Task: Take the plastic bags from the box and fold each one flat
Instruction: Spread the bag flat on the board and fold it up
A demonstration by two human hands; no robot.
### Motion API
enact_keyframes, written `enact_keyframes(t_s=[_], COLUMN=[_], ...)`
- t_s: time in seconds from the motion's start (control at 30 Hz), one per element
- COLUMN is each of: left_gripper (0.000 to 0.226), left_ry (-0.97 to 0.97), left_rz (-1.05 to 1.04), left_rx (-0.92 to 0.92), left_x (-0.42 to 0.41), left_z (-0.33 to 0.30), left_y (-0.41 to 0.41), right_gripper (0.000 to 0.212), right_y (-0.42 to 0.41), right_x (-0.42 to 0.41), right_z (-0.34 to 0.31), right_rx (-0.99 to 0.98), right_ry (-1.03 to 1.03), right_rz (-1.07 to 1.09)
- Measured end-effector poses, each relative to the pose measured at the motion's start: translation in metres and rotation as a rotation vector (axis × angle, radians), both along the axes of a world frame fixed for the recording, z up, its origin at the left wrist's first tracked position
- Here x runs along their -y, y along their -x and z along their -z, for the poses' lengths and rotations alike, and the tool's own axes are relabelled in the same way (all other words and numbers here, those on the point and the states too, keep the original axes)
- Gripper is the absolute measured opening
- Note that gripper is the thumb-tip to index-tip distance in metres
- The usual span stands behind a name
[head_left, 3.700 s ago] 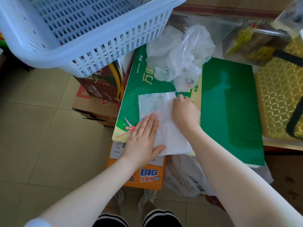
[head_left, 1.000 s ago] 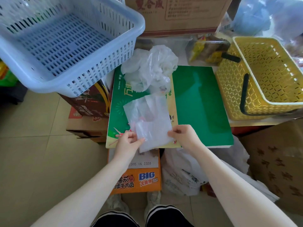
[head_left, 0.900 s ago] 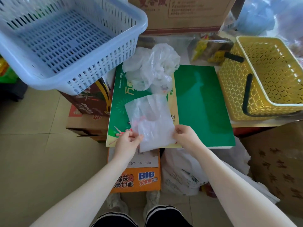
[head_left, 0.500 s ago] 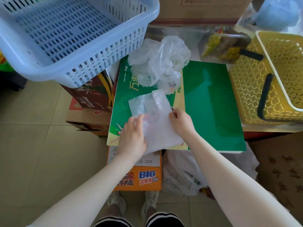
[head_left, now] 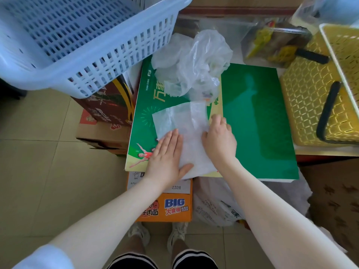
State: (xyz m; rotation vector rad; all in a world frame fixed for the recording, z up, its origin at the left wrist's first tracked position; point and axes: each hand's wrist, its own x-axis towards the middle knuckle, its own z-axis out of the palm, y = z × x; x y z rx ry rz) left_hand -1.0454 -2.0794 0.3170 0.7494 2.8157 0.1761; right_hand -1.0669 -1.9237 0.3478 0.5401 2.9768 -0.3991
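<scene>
Beige floor tiles (head_left: 38, 171) run under a stack of cartons, and on top of the stack lies a flat green box (head_left: 258, 121) that serves as the work surface. A translucent plastic bag (head_left: 180, 121), already folded into a rough rectangle, lies on the box's near left part. The left hand (head_left: 165, 162) rests flat on the bag's near left corner, fingers straight and together, thumb spread along its near edge. The right hand (head_left: 219, 140) sits at the bag's right edge with fingers curled onto the plastic; whether it pinches the edge or only presses I cannot tell. Just beyond the bag, a heap of crumpled clear bags (head_left: 194, 63) sits on the box's far edge. A pale blue slatted basket (head_left: 81, 41) stands to the far left, a yellow basket (head_left: 314, 105) with a black handle to the right.
</scene>
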Motion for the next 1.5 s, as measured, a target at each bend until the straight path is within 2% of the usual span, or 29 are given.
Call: enact_keyframes(t_s=[0.07, 0.17, 0.27, 0.4, 0.53, 0.63, 0.73, 0.8, 0.9, 1.0, 1.07, 1.17, 1.27, 1.33, 1.4, 1.5], left_gripper=[0.085, 0.087, 0.091, 0.093, 0.077, 0.066, 0.062, 0.062, 0.075, 0.071, 0.069, 0.068, 0.077, 0.097, 0.115, 0.128], left_ry=[-0.021, -0.037, 0.005, -0.028, -0.135, -0.188, -0.189, -0.208, -0.201, -0.204, -0.179, -0.096, -0.027, 0.014, 0.069, 0.169], left_rz=[-0.01, -0.041, -0.077, -0.063, -0.021, -0.022, -0.021, -0.014, 0.017, 0.066, 0.103, 0.24, 0.363, 0.382, 0.389, 0.412], left_rx=[-0.013, -0.03, -0.029, -0.029, -0.03, 0.005, 0.032, 0.027, 0.018, -0.019, -0.067, -0.134, -0.098, -0.077, -0.092, -0.072], left_x=[-0.001, 0.0, 0.0, 0.003, 0.012, 0.012, 0.008, 0.008, 0.011, 0.012, 0.012, 0.005, -0.002, -0.002, -0.001, -0.001], left_z=[0.0, 0.002, 0.004, 0.002, -0.004, -0.011, -0.013, -0.014, -0.012, -0.007, -0.004, 0.0, 0.003, 0.007, 0.009, 0.009], left_y=[0.0, -0.002, -0.004, -0.002, 0.011, 0.021, 0.024, 0.025, 0.028, 0.031, 0.035, 0.048, 0.063, 0.07, 0.071, 0.073], right_gripper=[0.047, 0.06, 0.065, 0.07, 0.067, 0.069, 0.068, 0.067, 0.062, 0.056, 0.053, 0.06, 0.055, 0.053, 0.061, 0.071], right_y=[-0.004, -0.006, 0.003, 0.018, 0.022, 0.002, -0.02, -0.023, -0.017, -0.015, -0.016, -0.019, -0.031, -0.044, -0.054, -0.063], right_x=[0.003, 0.007, 0.003, -0.004, -0.011, -0.011, -0.004, -0.002, -0.002, -0.004, -0.005, -0.005, 0.001, 0.003, -0.002, -0.02], right_z=[0.005, 0.015, 0.027, 0.031, 0.023, 0.01, 0.008, 0.014, 0.016, 0.015, 0.018, 0.023, 0.022, 0.025, 0.029, 0.032], right_rx=[-0.119, 0.034, 0.129, 0.15, 0.146, 0.001, 0.045, 0.075, 0.018, -0.002, -0.018, -0.026, -0.052, -0.078, -0.043, 0.032], right_ry=[0.007, 0.036, 0.016, -0.056, 0.025, 0.04, 0.122, 0.135, 0.192, 0.23, 0.197, 0.112, -0.003, -0.044, -0.059, -0.094], right_rz=[-0.223, -0.443, -0.44, -0.514, -0.593, -0.477, -0.256, -0.257, -0.306, -0.385, -0.429, -0.422, -0.423, -0.51, -0.522, -0.486])
